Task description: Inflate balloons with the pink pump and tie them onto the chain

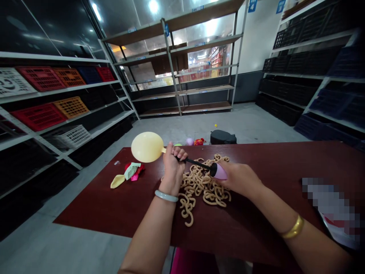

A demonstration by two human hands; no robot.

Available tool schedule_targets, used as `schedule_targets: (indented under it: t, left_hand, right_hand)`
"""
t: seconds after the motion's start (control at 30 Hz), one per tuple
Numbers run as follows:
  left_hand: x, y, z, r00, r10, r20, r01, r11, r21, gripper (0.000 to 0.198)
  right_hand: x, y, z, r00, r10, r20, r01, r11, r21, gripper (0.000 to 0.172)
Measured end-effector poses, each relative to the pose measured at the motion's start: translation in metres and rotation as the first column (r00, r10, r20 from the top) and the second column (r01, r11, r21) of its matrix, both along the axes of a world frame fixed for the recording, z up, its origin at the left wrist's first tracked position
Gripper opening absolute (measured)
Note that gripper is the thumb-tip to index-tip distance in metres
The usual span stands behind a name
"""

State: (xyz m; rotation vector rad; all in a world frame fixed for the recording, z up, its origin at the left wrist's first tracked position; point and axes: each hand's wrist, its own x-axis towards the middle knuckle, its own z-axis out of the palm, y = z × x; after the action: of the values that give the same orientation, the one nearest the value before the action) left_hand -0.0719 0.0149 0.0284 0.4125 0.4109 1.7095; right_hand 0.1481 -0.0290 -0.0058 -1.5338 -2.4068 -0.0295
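the left hand [173, 163] clasped the yellow balloon [147, 147] at its neck and the front of a pump [198, 164]; the right hand [241, 177] gripped its purple end, above tan coils [196, 182] on the table [270, 163].

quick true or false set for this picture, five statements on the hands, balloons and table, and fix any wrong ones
1. The left hand grips at the neck of the inflated pale yellow balloon. True.
2. The tan coils sit in a bowl. False: they lie loose on the dark red table.
3. The right hand holds the lilac end of a pump. True.
4. The gold bangle is on the left arm. False: it is on the right arm; the left arm wears a pale bangle.
5. Limp balloons lie to the left of the left hand. True.
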Motion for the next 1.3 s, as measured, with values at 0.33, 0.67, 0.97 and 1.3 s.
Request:
schedule_targets:
  t: [0.33,0.67,0.97,1.3]
  left_hand:
    - [0.013,-0.002,-0.011,1.000,0.019,0.025,-0.019,0.999,0.029,0.041]
    - [0.080,-0.027,-0.030,0.995,-0.092,-0.026,0.091,0.995,-0.033,0.045]
    - [0.037,-0.007,-0.015,0.997,-0.073,-0.006,0.072,0.997,-0.040,0.044]
    - [-0.007,0.004,-0.004,0.996,0.089,0.004,-0.089,0.994,0.061,0.046]
  right_hand:
    - [0.005,0.000,-0.004,0.997,-0.031,0.067,0.025,0.997,0.076,0.057]
    - [-0.005,-0.006,0.002,0.998,-0.038,0.056,0.034,0.997,0.070,0.049]
    - [-0.003,-0.002,0.000,1.000,0.005,-0.004,-0.004,0.998,0.065,0.055]
    - [0.021,0.006,0.005,0.991,-0.108,0.077,0.100,0.990,0.100,0.053]
